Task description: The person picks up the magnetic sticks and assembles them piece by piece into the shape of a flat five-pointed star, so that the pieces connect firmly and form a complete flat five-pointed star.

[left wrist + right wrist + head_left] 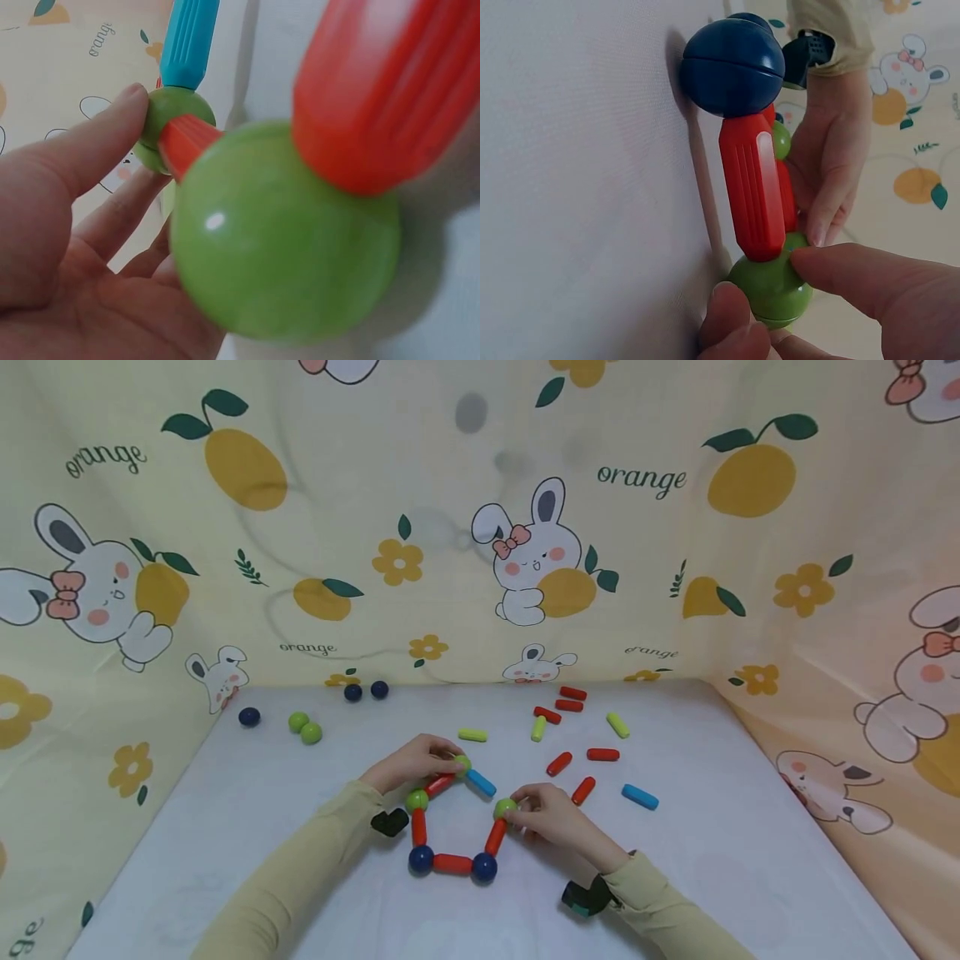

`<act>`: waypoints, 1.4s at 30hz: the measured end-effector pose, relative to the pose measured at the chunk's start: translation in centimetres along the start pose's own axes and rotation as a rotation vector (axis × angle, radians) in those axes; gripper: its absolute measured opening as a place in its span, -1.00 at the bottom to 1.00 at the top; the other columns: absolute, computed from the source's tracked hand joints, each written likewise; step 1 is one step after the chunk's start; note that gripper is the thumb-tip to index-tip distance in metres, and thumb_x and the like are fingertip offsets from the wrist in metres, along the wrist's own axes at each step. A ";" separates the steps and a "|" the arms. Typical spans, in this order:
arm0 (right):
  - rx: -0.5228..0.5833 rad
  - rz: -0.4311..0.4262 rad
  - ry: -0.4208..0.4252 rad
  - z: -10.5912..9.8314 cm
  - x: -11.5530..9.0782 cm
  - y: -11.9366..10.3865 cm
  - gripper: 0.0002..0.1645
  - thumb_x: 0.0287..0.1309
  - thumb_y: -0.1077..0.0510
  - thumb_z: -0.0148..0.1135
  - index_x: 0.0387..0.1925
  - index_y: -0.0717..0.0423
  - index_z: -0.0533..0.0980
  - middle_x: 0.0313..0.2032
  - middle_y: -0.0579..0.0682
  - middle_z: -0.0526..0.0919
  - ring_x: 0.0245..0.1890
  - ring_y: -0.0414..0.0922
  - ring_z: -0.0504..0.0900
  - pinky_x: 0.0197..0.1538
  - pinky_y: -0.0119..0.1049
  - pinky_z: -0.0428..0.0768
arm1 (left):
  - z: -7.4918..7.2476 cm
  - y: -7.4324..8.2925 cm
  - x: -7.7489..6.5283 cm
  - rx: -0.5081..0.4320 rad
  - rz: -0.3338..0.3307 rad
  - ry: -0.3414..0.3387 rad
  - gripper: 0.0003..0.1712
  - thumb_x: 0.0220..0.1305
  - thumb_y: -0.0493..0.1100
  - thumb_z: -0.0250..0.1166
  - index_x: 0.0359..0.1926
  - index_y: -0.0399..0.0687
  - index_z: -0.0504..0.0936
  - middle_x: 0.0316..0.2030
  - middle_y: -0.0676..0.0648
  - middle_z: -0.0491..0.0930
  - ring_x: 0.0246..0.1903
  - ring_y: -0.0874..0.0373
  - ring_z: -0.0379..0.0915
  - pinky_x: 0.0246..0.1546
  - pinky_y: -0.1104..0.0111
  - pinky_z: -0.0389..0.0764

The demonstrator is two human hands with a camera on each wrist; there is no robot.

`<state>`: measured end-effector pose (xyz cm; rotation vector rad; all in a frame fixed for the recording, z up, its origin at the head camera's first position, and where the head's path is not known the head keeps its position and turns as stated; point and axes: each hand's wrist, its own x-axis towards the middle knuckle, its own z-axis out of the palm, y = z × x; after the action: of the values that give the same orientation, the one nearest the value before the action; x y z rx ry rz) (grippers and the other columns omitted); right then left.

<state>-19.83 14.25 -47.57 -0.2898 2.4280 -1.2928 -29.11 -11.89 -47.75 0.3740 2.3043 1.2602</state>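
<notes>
A ring of toy rods and balls, with a gap at its right side, lies on the white cloth. My left hand pinches the green ball at the far corner. From that ball a blue rod points toward the gap, and a red rod joins it to another green ball. My right hand grips the green ball at the right, attached to a red rod. Two navy balls with a red rod between them form the near side.
Loose red rods, light green rods and a blue rod lie behind and right of the ring. Green balls and navy balls sit at the back left. A printed curtain stands behind.
</notes>
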 end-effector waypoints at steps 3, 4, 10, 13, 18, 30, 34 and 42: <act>0.001 -0.012 0.003 0.1 0.2 0.0 -0.53 0.16 -0.02 0.32 0.00 0.20 0.55 -0.55 0.00 0.55 -0.60 -0.11 0.48 -0.50 -0.35 0.44 | 0.1 0.2 0.0 0.003 -0.001 -0.011 -0.60 0.20 0.03 0.35 0.02 -0.02 0.65 -0.17 0.01 0.60 -0.24 0.09 0.47 -0.16 0.31 0.55; 0.003 -0.009 0.005 0.1 0.3 0.0 -0.53 0.16 -0.02 0.32 0.00 0.20 0.54 -0.55 0.00 0.55 -0.59 -0.11 0.48 -0.50 -0.35 0.44 | 0.2 0.2 0.1 0.002 -0.002 -0.016 -0.60 0.20 0.03 0.35 0.02 -0.02 0.65 -0.17 0.01 0.60 -0.24 0.09 0.47 -0.17 0.31 0.55; 0.001 -0.014 0.020 0.1 0.7 0.1 -0.52 0.16 -0.02 0.32 0.01 0.21 0.54 -0.53 -0.01 0.56 -0.58 -0.12 0.48 -0.49 -0.36 0.46 | 0.5 0.4 0.0 0.013 0.003 -0.018 -0.61 0.20 0.03 0.35 0.01 -0.01 0.65 -0.19 0.02 0.60 -0.24 0.10 0.45 -0.17 0.32 0.52; 0.005 -0.013 0.024 0.1 0.7 0.1 -0.53 0.16 -0.01 0.32 0.00 0.21 0.55 -0.53 -0.01 0.56 -0.58 -0.12 0.47 -0.50 -0.37 0.45 | 0.5 0.4 -0.1 0.010 0.013 -0.005 -0.61 0.20 0.02 0.36 0.01 -0.03 0.65 -0.22 0.01 0.60 -0.26 0.10 0.45 -0.20 0.33 0.52; 0.014 -0.010 0.031 0.1 0.8 0.1 -0.55 0.15 0.00 0.33 -0.01 0.19 0.55 -0.52 -0.01 0.56 -0.57 -0.11 0.47 -0.51 -0.36 0.45 | -0.1 0.3 -0.7 -0.012 0.003 0.011 -0.62 0.26 0.02 0.30 0.01 -0.07 0.62 -0.22 -0.03 0.61 -0.26 0.10 0.53 -0.18 0.32 0.59; 0.034 -0.026 0.055 -0.4 1.5 0.4 -0.57 0.14 0.02 0.34 -0.04 0.18 0.53 -0.48 0.02 0.58 -0.56 -0.08 0.51 -0.46 -0.31 0.52 | -0.9 -1.8 -6.6 0.048 -0.014 0.112 -0.54 0.06 -0.09 0.47 -0.02 -0.13 0.61 -0.23 -0.03 0.59 -0.37 0.11 0.49 -0.40 0.31 0.60; 0.034 -0.026 0.057 -0.6 2.1 0.1 -0.59 0.14 0.03 0.34 -0.04 0.17 0.54 -0.48 0.04 0.57 -0.55 -0.07 0.51 -0.46 -0.32 0.50 | -0.3 -2.7 -7.2 -0.002 0.008 0.192 -0.61 0.04 -0.17 0.48 -0.08 -0.13 0.63 -0.26 -0.03 0.58 -0.38 0.11 0.51 -0.39 0.32 0.63; 0.027 0.003 0.039 -0.2 4.8 -0.7 -0.56 0.15 -0.01 0.33 -0.01 0.15 0.53 -0.44 0.01 0.58 -0.50 -0.08 0.52 -0.41 -0.35 0.50 | -1.2 -3.9 -7.3 0.007 -0.040 0.329 -0.67 0.08 -0.15 0.46 -0.11 -0.08 0.67 -0.25 -0.01 0.61 -0.34 0.12 0.51 -0.32 0.32 0.61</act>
<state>-24.28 12.38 -48.00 -0.2566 2.4400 -1.3407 -23.63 -18.13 -48.47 0.1284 2.5733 1.3801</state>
